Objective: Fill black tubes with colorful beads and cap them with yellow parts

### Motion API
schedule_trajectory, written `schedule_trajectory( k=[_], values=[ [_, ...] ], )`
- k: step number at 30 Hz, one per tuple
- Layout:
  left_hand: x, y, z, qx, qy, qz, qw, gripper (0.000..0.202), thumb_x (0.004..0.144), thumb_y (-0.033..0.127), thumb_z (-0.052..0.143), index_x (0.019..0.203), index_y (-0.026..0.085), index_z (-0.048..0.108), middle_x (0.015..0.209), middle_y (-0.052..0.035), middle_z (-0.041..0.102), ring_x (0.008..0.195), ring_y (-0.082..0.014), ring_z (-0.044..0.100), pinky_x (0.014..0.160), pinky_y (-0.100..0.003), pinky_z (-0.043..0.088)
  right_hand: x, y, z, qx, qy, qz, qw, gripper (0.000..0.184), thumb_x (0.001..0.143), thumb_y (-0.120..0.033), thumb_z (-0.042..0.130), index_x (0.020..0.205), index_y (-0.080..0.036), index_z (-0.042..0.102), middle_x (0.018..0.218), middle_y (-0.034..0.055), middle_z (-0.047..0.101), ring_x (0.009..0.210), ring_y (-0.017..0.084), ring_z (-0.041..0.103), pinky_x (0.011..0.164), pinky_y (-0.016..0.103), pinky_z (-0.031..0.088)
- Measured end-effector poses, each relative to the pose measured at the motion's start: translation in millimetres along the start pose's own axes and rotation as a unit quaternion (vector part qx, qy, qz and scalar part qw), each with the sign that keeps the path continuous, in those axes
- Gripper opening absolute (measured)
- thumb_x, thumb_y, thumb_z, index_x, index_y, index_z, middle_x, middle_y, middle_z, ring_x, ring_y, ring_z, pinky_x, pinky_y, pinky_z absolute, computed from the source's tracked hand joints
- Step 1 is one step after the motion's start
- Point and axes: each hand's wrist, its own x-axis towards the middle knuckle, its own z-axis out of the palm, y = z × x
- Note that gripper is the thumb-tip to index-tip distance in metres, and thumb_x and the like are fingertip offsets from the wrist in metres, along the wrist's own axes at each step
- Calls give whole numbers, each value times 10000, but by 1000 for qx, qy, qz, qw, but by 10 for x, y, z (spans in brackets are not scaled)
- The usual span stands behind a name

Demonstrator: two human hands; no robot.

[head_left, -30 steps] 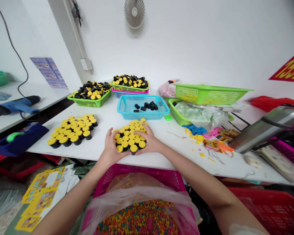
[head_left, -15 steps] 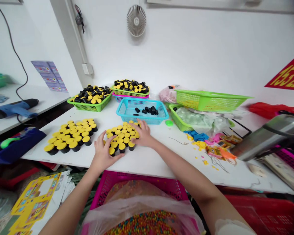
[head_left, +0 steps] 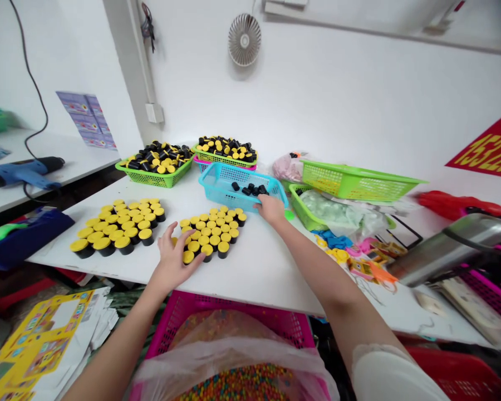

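Observation:
My left hand is open, fingers spread around the left edge of a tight group of yellow-topped black cups standing upright on the white table. Its thumb lies along the front cups. My right hand is at the near right rim of a blue plastic basket, its fingers closed over the rim and partly hidden. Several small black cups lie inside that basket. Left of my left hand stands a second group of yellow-topped cups.
Green baskets heaped with black and yellow pieces stand at the back. To the right are a stacked green basket, loose coloured bits and a steel flask. Below the table edge, a pink basket holds a plastic bag of colourful beads.
My right hand has left the cup group and moved right and away from me to the blue basket's rim. My left hand stays by the cups. The camera view has shifted slightly.

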Motion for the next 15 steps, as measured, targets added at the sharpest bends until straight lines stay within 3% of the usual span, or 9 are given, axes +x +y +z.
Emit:
schedule_trajectory(
  k=[7, 15],
  values=[
    [-15, -67, 26, -13, -4, -21, 1000, 473, 889, 453, 534, 1285, 194, 520, 1481, -159, 160, 1361, -389, 271, 1133, -596, 245, -93, 146, -151, 172, 107, 87, 975, 265, 820, -386, 620, 986, -184, 665, 956, 76, 706, 889, 236, 641, 778, 327, 478],
    [-8, -83, 36, -45, -13, -51, 998, 424, 924, 460, 470, 1259, 211, 546, 1475, -147, 176, 1353, -369, 280, 1142, -598, 228, -245, 387, -69, 402, 208, 119, 884, 333, 672, -446, 678, 852, -170, 633, 768, 20, 668, 672, 173, 587, 661, 310, 497]
  ],
)
